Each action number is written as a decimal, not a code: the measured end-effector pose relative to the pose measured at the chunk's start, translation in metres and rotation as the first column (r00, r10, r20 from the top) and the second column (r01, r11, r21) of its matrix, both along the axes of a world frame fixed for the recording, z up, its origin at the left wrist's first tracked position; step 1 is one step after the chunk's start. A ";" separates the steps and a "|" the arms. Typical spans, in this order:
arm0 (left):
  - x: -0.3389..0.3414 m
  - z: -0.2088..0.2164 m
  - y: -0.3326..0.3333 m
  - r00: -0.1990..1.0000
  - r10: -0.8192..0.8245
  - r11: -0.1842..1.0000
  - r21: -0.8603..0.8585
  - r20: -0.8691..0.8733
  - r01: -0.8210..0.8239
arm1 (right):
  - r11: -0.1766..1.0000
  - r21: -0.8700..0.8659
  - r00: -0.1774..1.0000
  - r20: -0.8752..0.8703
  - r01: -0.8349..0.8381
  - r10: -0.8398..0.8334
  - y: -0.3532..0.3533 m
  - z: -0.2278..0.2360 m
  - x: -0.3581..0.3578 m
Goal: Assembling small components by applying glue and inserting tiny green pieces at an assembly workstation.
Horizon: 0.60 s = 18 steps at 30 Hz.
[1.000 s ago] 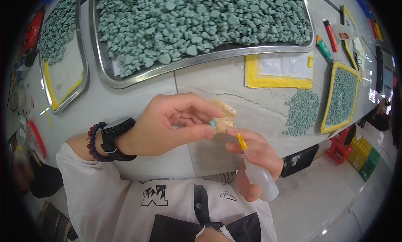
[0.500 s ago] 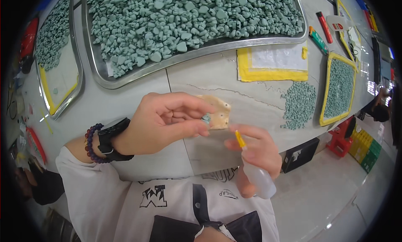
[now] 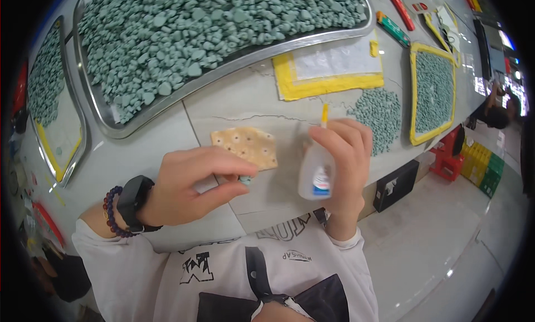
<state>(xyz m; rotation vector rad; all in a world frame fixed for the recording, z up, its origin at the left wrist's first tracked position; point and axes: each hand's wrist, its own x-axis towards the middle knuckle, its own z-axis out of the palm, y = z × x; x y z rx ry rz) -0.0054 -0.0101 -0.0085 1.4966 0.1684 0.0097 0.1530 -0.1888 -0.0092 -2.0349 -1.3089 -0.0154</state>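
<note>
My left hand, with a black watch and a beaded bracelet at its wrist, is closed in a pinch. A small green stone shows between its thumb and fingertips. Just beyond those fingers lies a tan slab dotted with small holes, partly hidden by the hand. To the right, my right hand is wrapped round a translucent squeeze bottle. The bottle stands nearly upright above the table, its thin yellow tip pointing up and away from me.
A large metal tray of green stones spans the far side, with a smaller tray at left. At right are a loose heap of small stones, a yellow-edged tray, a yellow-bordered sheet, and a green box.
My right hand has turned the bottle from leaning to nearly upright and moved it away from the slab. My left hand has drawn back toward me, uncovering more of the slab. The view has shifted.
</note>
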 end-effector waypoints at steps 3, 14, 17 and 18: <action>0.004 -0.001 -0.001 0.979 -0.115 0.959 0.276 0.168 0.066 | 0.988 -0.151 0.979 0.193 -0.039 0.068 0.003 -0.002 0.013; 0.005 -0.002 -0.003 0.966 -0.068 0.849 0.523 0.249 -0.075 | 0.964 -0.157 0.953 0.252 0.212 -0.169 -0.032 0.013 0.049; 0.006 -0.002 -0.003 0.963 -0.069 0.866 0.495 0.261 -0.072 | 0.970 -0.167 0.962 0.235 0.179 -0.137 -0.030 0.011 0.057; 0.006 -0.002 -0.002 0.961 -0.069 0.874 0.481 0.268 -0.071 | 0.965 -0.205 0.961 0.252 0.165 -0.111 -0.028 0.013 0.059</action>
